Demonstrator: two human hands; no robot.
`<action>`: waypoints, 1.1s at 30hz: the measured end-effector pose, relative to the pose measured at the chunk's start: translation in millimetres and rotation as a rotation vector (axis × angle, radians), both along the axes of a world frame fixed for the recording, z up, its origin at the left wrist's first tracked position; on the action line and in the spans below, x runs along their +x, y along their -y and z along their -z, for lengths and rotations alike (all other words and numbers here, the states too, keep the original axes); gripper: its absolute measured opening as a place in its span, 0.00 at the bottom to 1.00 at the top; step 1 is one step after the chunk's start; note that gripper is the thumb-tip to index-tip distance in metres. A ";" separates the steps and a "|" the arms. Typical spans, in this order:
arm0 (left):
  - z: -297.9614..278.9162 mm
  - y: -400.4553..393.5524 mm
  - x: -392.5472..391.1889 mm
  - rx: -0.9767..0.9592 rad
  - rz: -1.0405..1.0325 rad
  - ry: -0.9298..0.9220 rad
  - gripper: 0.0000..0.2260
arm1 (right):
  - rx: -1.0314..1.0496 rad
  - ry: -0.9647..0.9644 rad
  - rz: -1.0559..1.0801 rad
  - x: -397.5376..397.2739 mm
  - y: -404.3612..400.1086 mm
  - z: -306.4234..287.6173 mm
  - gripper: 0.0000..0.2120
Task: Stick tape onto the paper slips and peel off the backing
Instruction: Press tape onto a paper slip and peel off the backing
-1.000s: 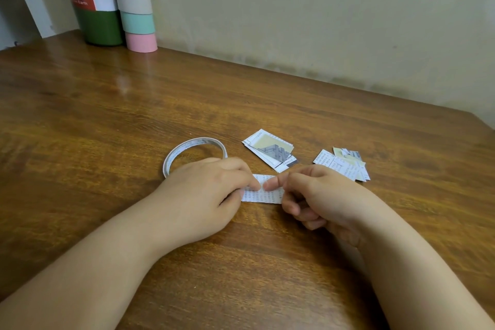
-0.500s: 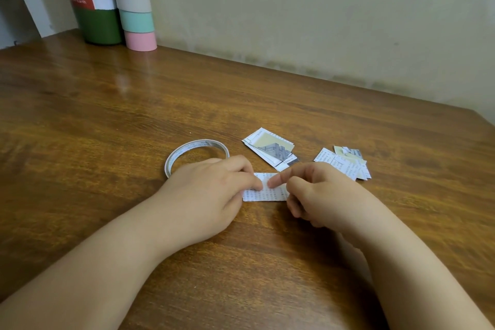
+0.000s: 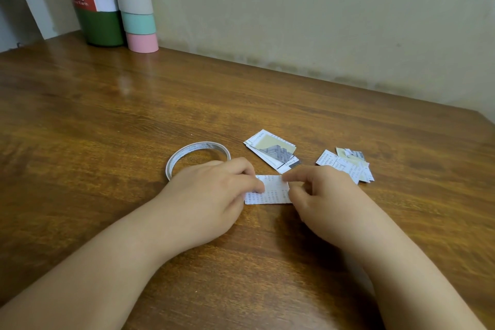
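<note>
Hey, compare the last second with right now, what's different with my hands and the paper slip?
Little changed. The right hand shifted its fingertips slightly along the top right edge of the small white printed paper slip. The left hand kept pressing the slip's left end. The thin white tape ring, both piles of cut paper slips and the wooden table stayed put.

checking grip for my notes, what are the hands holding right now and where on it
Both hold one printed paper slip on the table: left hand pinches its left end, right hand its upper right corner.
</note>
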State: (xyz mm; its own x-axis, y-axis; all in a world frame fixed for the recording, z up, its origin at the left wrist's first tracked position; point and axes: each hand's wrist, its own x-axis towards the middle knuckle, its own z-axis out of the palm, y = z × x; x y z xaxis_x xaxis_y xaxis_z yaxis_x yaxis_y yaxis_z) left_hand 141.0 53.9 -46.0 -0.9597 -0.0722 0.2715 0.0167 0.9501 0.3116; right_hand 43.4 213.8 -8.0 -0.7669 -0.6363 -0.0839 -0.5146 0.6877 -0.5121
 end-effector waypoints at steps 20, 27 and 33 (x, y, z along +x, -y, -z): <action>-6.8 0.9 2.6 0.026 0.002 0.087 0.19 | -0.030 -0.017 -0.112 -7.7 -5.2 3.0 0.16; -6.8 8.5 5.8 0.098 0.012 0.126 0.16 | -0.051 0.143 -0.061 -16.9 -6.4 4.1 0.18; -6.2 10.2 5.7 0.170 0.014 0.115 0.11 | -0.089 0.206 -0.025 -21.6 -8.0 2.5 0.15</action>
